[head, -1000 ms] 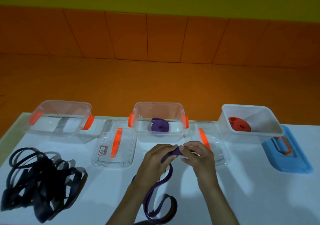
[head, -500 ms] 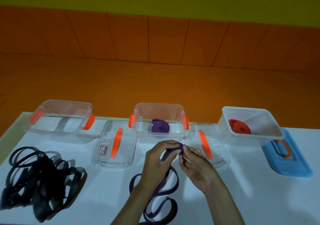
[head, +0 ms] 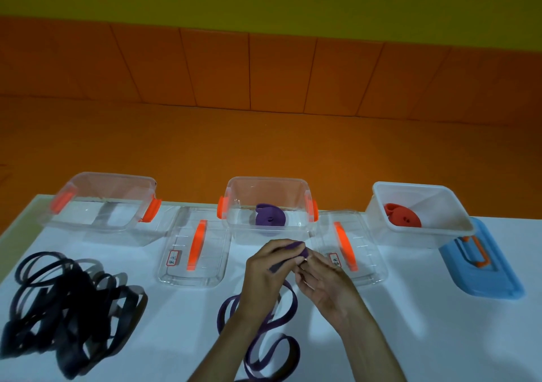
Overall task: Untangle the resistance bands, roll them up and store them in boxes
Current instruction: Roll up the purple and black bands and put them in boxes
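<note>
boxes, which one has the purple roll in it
The middle clear box with orange latches: a purple roll lies in it. The white box on the right holds a red roll; the left clear box shows no roll.

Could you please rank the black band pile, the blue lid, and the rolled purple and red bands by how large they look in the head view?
1. black band pile
2. blue lid
3. rolled red band and rolled purple band: about alike, so I won't rank them.
</note>
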Demonstrator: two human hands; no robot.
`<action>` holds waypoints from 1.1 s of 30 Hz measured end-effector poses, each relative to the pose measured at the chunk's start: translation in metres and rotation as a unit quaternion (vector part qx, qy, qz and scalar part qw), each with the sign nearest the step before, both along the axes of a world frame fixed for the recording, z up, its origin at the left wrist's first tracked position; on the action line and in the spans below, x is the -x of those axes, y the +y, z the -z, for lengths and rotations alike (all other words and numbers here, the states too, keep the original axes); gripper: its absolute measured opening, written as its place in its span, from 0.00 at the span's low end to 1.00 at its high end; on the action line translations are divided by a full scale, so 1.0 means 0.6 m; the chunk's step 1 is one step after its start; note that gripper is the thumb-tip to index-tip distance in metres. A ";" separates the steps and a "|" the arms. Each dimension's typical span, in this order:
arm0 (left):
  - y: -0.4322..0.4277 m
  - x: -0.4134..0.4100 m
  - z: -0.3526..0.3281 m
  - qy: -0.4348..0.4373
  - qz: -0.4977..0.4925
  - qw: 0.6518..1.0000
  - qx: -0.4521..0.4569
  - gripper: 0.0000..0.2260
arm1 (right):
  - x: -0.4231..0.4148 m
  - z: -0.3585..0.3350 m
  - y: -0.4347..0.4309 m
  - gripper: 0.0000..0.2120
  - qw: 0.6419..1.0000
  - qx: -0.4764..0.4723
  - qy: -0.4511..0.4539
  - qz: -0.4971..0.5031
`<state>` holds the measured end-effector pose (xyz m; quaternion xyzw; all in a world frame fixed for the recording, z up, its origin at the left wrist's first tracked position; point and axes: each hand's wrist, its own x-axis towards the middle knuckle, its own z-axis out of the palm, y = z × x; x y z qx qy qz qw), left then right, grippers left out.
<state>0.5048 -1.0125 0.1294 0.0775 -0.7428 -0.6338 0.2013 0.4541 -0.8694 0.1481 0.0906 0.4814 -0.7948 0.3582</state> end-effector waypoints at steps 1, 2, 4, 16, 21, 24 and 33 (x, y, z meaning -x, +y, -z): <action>-0.001 -0.001 0.001 -0.007 0.001 1.000 0.005 0.14 | -0.001 -0.003 -0.002 0.10 0.999 -0.038 0.023 0.004; -0.002 -0.002 0.000 -0.015 0.000 1.000 0.007 0.14 | -0.001 -0.007 -0.003 0.11 0.996 -0.074 0.054 0.011; -0.004 -0.003 -0.007 -0.027 0.002 1.000 -0.001 0.14 | -0.001 -0.014 -0.004 0.14 0.986 -0.104 0.127 0.024; -0.007 -0.013 -0.043 -0.012 -0.005 0.997 -0.082 0.08 | 0.001 -0.053 0.010 0.09 0.927 -0.138 0.343 0.059; -0.010 -0.014 -0.059 -0.005 0.009 0.989 -0.149 0.10 | -0.010 -0.049 -0.001 0.07 0.933 -0.082 0.338 0.090; -0.007 -0.014 -0.062 -0.003 -0.006 0.991 -0.132 0.10 | -0.010 -0.044 -0.001 0.07 0.934 -0.101 0.334 0.082; -0.006 -0.021 -0.057 0.007 -0.025 0.989 -0.146 0.08 | -0.003 -0.023 0.005 0.06 0.937 -0.076 0.320 0.121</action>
